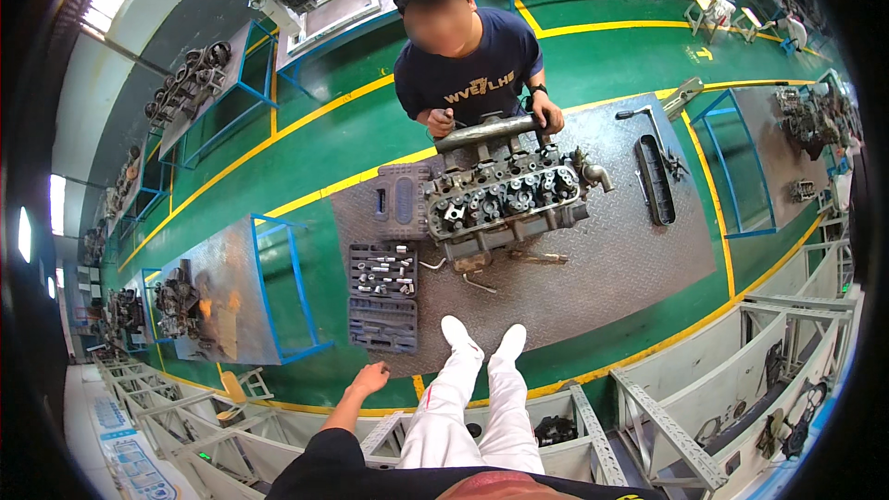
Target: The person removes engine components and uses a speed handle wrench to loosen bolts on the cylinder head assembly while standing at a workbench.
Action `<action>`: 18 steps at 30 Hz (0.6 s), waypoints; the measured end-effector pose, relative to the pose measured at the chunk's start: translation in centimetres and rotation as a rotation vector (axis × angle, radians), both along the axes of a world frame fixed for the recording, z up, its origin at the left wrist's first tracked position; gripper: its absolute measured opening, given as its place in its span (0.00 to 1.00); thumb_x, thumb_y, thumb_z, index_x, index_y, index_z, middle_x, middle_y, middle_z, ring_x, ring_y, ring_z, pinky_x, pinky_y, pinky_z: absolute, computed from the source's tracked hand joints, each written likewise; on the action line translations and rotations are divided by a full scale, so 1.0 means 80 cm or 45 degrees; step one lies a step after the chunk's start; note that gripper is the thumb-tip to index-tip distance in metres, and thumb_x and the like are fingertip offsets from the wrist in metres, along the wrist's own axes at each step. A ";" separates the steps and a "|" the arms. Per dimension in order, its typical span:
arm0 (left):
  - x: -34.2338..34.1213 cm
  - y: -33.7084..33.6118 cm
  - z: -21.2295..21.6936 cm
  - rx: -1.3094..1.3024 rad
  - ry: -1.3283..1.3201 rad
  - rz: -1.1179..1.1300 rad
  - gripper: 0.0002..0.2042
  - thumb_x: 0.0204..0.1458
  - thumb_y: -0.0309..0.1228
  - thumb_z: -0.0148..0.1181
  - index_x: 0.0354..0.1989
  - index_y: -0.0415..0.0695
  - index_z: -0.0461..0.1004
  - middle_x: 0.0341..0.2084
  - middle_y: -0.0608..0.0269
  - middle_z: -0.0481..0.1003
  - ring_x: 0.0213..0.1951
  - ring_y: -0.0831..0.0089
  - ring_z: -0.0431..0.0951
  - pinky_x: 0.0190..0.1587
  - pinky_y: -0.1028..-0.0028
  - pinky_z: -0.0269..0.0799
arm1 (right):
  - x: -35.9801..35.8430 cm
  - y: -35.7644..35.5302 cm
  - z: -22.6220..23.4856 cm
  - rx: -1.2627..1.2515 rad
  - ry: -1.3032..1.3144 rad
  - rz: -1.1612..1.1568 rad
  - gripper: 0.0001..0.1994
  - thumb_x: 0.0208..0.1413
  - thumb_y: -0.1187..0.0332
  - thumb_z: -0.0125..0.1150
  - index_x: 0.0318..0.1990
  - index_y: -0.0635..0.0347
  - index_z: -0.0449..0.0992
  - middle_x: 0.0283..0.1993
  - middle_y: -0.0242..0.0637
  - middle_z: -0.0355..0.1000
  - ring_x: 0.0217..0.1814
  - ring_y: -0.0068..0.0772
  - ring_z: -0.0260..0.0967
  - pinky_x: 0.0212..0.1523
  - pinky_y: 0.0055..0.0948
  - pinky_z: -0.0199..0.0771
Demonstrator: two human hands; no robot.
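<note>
My left hand [372, 378] hangs low beside the near left corner of a metal-topped table, loosely bent, fingers a little apart, and nothing shows in it. Nearest to it lies an open socket set case [382, 323], its upper half [375, 273] filled with several sockets. My right hand is out of view. An engine [505, 194] with exposed valve gear rests on the table. Across it stands a person in a dark shirt, whose hands [548, 113] are at the pipe-like manifold [491, 130] along the engine's far side.
Beside the engine lies a grey plastic case [400, 204]. Bent metal rods [479, 285] and a flat metal piece [540, 258] are on the near tabletop [593, 287]. A long black cover [655, 181] lies at right. Blue-framed tables [278, 287] with engines stand around.
</note>
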State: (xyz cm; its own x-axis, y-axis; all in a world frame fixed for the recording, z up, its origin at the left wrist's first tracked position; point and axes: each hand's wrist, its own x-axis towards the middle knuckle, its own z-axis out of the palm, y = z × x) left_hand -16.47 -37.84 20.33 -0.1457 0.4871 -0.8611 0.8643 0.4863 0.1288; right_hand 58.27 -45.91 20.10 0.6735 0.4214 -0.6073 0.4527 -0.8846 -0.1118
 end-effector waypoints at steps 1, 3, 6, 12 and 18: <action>0.007 0.007 0.002 0.015 -0.047 -0.018 0.17 0.56 0.36 0.50 0.52 0.47 0.76 0.45 0.45 0.78 0.51 0.47 0.76 0.56 0.56 0.71 | -0.001 0.001 -0.001 0.007 0.001 -0.006 0.26 0.60 0.44 0.54 0.39 0.62 0.79 0.30 0.42 0.77 0.30 0.40 0.71 0.35 0.42 0.70; 0.028 0.019 0.009 0.047 -0.083 -0.034 0.17 0.56 0.35 0.50 0.51 0.47 0.76 0.45 0.45 0.78 0.50 0.47 0.76 0.55 0.56 0.71 | -0.001 0.001 0.003 0.017 0.002 -0.016 0.26 0.60 0.43 0.54 0.39 0.62 0.79 0.29 0.42 0.77 0.30 0.40 0.71 0.34 0.42 0.70; 0.048 0.037 0.024 0.164 -0.178 -0.013 0.16 0.54 0.33 0.50 0.49 0.45 0.78 0.43 0.43 0.78 0.48 0.46 0.77 0.54 0.57 0.71 | -0.009 -0.005 0.010 0.038 0.000 -0.035 0.27 0.60 0.43 0.53 0.39 0.62 0.79 0.29 0.43 0.77 0.29 0.40 0.71 0.34 0.42 0.70; 0.061 0.062 0.027 0.259 -0.133 -0.078 0.17 0.49 0.30 0.52 0.48 0.46 0.78 0.43 0.42 0.78 0.48 0.47 0.77 0.54 0.57 0.72 | -0.032 -0.063 0.069 0.076 -0.004 -0.102 0.27 0.60 0.42 0.53 0.38 0.63 0.79 0.29 0.43 0.76 0.28 0.40 0.70 0.32 0.42 0.69; 0.044 0.098 0.077 0.578 -0.097 -0.048 0.14 0.46 0.28 0.55 0.41 0.44 0.81 0.40 0.45 0.79 0.45 0.49 0.79 0.52 0.57 0.74 | -0.039 -0.169 0.155 0.110 -0.032 -0.194 0.28 0.60 0.41 0.52 0.37 0.63 0.79 0.28 0.43 0.76 0.28 0.40 0.70 0.31 0.42 0.68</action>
